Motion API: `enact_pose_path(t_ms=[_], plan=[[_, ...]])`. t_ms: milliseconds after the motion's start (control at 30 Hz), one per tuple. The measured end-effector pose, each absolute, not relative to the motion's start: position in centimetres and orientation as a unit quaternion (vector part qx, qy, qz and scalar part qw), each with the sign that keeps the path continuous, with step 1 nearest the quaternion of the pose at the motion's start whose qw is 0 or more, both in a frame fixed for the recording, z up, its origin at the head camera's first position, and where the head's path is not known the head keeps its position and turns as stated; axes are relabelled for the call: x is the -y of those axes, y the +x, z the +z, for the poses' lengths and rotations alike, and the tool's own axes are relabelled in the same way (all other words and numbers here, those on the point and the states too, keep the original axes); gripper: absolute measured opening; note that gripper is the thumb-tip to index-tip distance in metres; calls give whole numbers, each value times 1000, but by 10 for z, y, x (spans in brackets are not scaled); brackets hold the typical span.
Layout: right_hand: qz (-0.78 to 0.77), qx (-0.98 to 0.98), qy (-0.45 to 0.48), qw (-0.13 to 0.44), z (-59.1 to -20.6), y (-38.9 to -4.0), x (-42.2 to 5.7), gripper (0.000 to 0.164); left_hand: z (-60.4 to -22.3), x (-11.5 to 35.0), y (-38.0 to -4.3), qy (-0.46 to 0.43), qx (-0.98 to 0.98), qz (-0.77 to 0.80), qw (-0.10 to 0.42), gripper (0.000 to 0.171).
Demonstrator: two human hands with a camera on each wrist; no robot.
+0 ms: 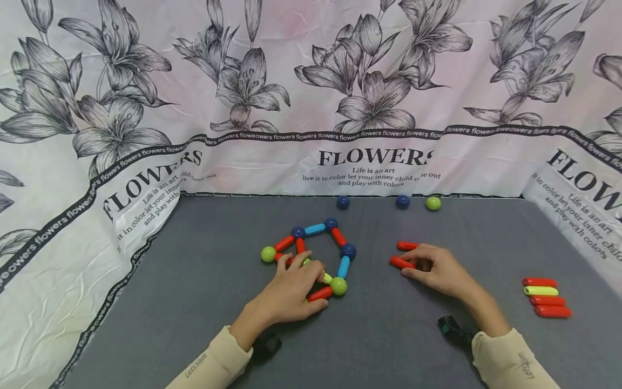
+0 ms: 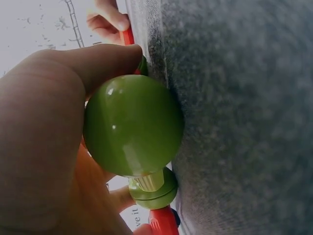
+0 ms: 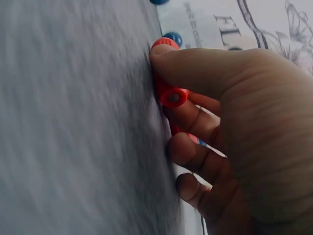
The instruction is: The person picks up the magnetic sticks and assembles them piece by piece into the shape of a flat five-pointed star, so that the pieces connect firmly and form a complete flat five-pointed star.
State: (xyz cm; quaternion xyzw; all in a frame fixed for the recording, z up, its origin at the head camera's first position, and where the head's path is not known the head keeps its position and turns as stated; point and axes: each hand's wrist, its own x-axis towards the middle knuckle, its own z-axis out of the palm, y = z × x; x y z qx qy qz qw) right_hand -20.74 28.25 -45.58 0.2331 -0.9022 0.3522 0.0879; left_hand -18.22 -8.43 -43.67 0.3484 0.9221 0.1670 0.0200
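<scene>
A frame of magnetic rods and balls (image 1: 314, 229) in red, light blue, yellow-green and dark blue lies on the grey table. My left hand (image 1: 293, 289) is spread over its near left part, fingers bent down onto it and thumb beside a red rod (image 1: 320, 294). A green ball (image 2: 133, 125) sits under the palm, mostly covered in the head view. To the right, my right hand (image 1: 439, 270) pinches a red rod (image 1: 402, 262) between thumb and fingers, low over the table. One end of that rod (image 3: 173, 96) faces the right wrist camera. Another red rod (image 1: 407, 246) lies just behind it.
Two dark blue balls (image 1: 343, 202) (image 1: 402, 201) and a green ball (image 1: 433, 203) sit along the table's back edge. At the right lie several rods, red (image 1: 552, 312) and yellow-green (image 1: 541, 290). Flower-printed cloth (image 1: 369, 162) hangs behind and at the sides.
</scene>
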Motion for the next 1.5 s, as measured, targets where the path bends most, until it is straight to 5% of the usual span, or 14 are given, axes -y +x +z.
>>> enact_pose_path(t_ms=[367,1233,1500], plan=[[362,883,297,32,-456,-193,-226,23,-437,79,-178,387,-901,193,32,55],[437,827,351,42,-466,-180,-191,15,-434,77,-175,375,-912,168,0,33],[468,841,212,170,-466,-185,-198,10,-435,76,-175,368,-916,159,12,35]])
